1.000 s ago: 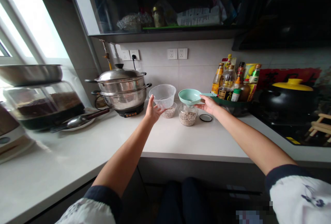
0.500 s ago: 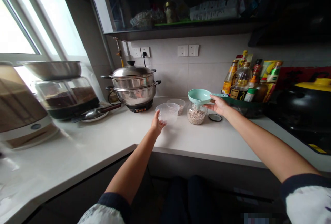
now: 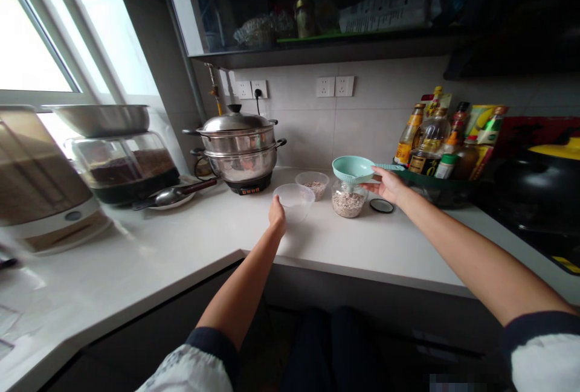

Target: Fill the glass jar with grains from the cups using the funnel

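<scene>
My left hand [image 3: 277, 217] grips the rim of a clear plastic bowl [image 3: 296, 203], which shows no contents. Behind it, a second clear bowl [image 3: 316, 185] on the counter holds pale flakes or grains. A mint-green funnel [image 3: 352, 168] sits over the mouth of a glass jar [image 3: 348, 202] partly filled with similar flakes. My right hand [image 3: 386, 185] is closed on the funnel's handle side, fingers by the jar's neck. Just right of the jar, a round dark-rimmed lid [image 3: 382, 206] lies flat on the counter.
A two-tier steel steamer [image 3: 238, 147] stands behind on the left. Further left are a ladle [image 3: 170, 197] on a plate and a steel basin [image 3: 102, 119] atop a clear container. Bottles [image 3: 426, 144] crowd a dark tray at right, beside a black cooker [image 3: 544, 183].
The plastic bowl in my left hand is slightly lower and tipped a little differently. My right hand and the funnel keep their place at the jar; the view has shifted slightly.
</scene>
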Action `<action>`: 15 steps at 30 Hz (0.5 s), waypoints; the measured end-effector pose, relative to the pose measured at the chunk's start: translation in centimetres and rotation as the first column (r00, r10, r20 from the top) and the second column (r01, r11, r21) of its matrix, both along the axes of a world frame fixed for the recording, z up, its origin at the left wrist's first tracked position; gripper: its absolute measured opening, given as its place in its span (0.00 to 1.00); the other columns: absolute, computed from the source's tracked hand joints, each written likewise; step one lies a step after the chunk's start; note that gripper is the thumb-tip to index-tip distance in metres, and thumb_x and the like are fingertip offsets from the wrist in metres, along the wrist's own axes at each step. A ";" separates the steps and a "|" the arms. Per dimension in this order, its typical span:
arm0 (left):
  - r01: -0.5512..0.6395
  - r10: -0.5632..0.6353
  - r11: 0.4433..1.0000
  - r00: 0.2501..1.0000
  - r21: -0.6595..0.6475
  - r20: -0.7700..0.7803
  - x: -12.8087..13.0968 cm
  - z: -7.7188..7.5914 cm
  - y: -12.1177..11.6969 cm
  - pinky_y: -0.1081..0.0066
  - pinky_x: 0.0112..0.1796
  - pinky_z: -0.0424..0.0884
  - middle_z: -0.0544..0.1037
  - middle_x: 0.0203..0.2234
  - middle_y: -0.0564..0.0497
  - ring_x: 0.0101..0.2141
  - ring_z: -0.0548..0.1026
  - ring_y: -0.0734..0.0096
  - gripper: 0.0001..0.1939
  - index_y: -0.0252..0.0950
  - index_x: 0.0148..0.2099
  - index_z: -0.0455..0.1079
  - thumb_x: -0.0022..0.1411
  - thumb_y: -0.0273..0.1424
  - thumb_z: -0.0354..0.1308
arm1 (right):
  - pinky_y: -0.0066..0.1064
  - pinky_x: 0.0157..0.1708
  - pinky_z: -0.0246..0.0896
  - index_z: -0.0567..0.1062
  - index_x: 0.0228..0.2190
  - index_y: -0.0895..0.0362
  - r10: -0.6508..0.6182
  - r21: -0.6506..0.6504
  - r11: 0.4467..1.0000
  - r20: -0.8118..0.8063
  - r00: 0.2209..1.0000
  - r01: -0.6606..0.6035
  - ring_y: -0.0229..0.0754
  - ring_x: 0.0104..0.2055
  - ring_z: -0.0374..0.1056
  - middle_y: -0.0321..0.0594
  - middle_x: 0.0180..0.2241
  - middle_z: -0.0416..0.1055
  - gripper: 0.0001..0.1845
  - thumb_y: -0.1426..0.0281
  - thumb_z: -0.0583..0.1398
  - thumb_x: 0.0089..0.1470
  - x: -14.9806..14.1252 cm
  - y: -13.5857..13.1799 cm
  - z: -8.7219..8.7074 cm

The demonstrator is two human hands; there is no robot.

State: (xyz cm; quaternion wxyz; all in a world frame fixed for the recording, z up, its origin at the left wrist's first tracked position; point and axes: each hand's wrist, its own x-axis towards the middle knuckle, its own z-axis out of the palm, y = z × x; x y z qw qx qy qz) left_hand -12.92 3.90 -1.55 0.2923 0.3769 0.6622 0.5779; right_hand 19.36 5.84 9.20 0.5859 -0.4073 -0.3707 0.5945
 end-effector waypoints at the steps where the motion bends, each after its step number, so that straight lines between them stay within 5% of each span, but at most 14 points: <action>1: -0.036 0.037 0.999 0.999 -0.037 0.014 0.0 0.1 0.0 0.63 0.53 0.63 0.71 0.53 0.40 0.56 0.67 0.54 0.32 0.35 0.57 0.65 0.63 0.49 0.37 | 0.30 0.21 0.71 0.68 0.32 0.57 0.001 0.000 1.000 0.001 1.000 -0.001 0.39 0.22 0.72 0.37 0.25 0.73 0.01 0.73 0.56 0.56 0.0 0.0 0.0; 9: -0.161 0.162 0.984 0.987 -0.082 0.012 -0.3 1.0 0.0 0.64 0.53 0.63 0.70 0.54 0.40 0.56 0.67 0.56 0.31 0.34 0.58 0.63 0.65 0.47 0.35 | 0.30 0.20 0.71 0.67 0.32 0.57 0.027 0.011 1.000 0.014 1.000 -0.027 0.41 0.22 0.73 0.35 0.25 0.72 0.01 0.73 0.55 0.56 0.2 0.0 0.1; 15: -0.254 0.271 0.953 0.958 0.163 -0.092 0.5 2.6 -0.7 0.59 0.59 0.54 0.63 0.59 0.34 0.61 0.59 0.55 0.32 0.28 0.62 0.56 0.65 0.46 0.37 | 0.31 0.22 0.71 0.66 0.32 0.55 0.084 0.070 0.994 0.017 0.996 -0.085 0.41 0.23 0.74 0.32 0.25 0.71 0.03 0.72 0.57 0.55 0.9 0.7 -0.4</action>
